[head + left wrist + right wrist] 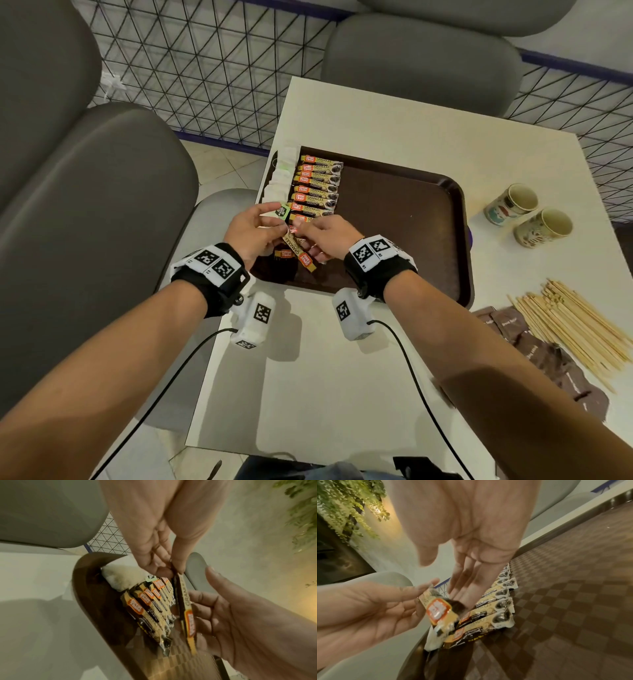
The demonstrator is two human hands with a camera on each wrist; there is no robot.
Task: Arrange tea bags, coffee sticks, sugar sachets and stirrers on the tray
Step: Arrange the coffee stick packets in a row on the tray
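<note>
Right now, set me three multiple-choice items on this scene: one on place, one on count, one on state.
1. Where do the wooden stirrers lie?
A. on the tray
B. on the table, right of the tray
C. in a cup

2. How many paper cups stand on the table?
A. one
B. two
C. four

3. What does the left hand hold?
A. nothing
B. a stirrer
C. a coffee stick

Answers: 1 B, they lie off the tray; 2 B, two stand side by side; 3 C, its fingers pinch one.
</note>
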